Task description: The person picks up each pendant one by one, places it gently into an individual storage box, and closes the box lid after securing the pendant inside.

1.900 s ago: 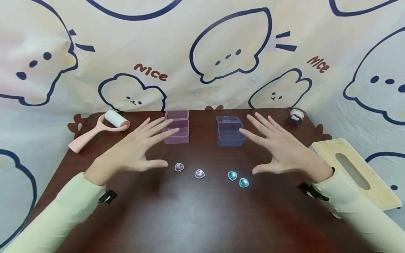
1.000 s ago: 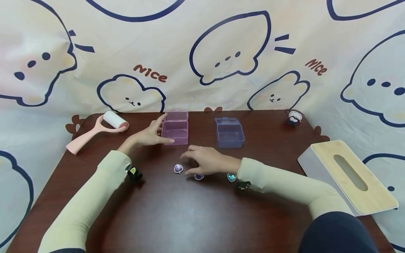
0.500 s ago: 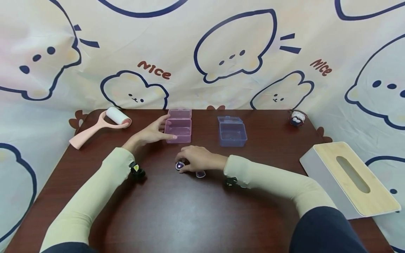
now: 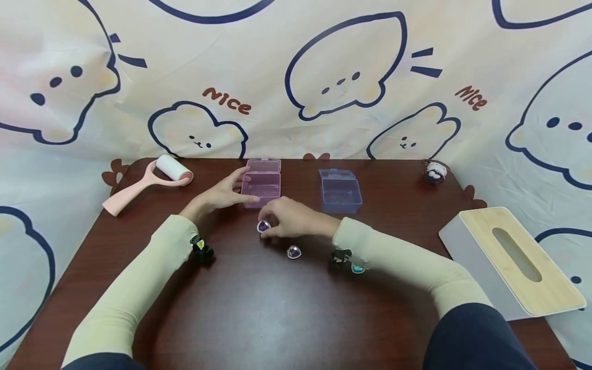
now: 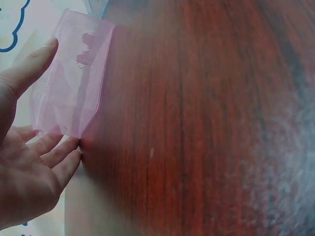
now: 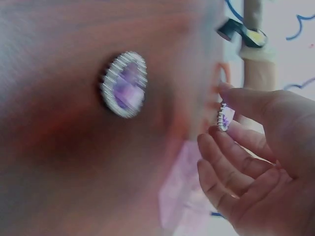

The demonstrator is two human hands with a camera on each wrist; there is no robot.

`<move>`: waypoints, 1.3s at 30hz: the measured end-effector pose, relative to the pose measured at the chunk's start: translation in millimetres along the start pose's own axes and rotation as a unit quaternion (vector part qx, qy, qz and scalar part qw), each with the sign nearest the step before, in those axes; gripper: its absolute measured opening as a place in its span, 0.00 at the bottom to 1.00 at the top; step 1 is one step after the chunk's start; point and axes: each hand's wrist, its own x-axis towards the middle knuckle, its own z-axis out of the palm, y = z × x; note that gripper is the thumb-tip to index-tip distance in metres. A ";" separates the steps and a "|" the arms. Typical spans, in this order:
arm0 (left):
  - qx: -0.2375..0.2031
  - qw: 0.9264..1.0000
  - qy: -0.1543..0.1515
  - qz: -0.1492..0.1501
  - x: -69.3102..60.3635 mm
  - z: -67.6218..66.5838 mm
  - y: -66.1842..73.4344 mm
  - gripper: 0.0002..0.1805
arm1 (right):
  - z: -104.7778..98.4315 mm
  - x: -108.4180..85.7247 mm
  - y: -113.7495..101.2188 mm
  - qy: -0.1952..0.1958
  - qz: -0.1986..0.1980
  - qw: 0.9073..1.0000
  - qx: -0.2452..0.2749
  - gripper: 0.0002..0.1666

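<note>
My left hand (image 4: 216, 197) grips the open-lidded pink box (image 4: 273, 201) at its left side, thumb on the front; in the left wrist view that hand (image 5: 29, 172) spans the box (image 5: 74, 73). Just in front of the box, my right hand (image 4: 298, 220) pinches a purple heart gem (image 4: 263, 226) with a pearly rim, seen edge-on (image 6: 224, 118) in the right wrist view. A second purple gem (image 4: 293, 252) lies on the table below this hand. Beside the right cuff a teal gem (image 4: 358, 269) is partly visible.
An open blue box (image 4: 341, 205) stands right of the pink one. Farther out are a pink-handled roller (image 4: 139, 187) at back left, a small figurine (image 4: 435, 172) at back right and a tissue box (image 4: 499, 257) at the right edge.
Both hands came in from a raised, spread pose, the left to the pink box. The right took hold of one purple gem and has moved it up off its spot toward the box.
</note>
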 end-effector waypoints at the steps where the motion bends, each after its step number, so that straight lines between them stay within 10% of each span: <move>1: 0.001 1.000 -0.002 0.000 -0.1 -0.3 0.0 0.59 | -4.9 0.6 0.8 0.012 -0.005 1.000 0.009 0.20; 14: 0.002 1.000 -0.010 -0.006 0.8 0.2 -0.7 0.59 | -44.2 11.4 13.9 0.119 0.045 0.989 0.080 0.20; 39: -0.011 1.000 -0.012 -0.008 0.6 -1.4 -2.2 0.59 | -37.8 56.8 34.6 0.132 0.077 0.982 0.115 0.19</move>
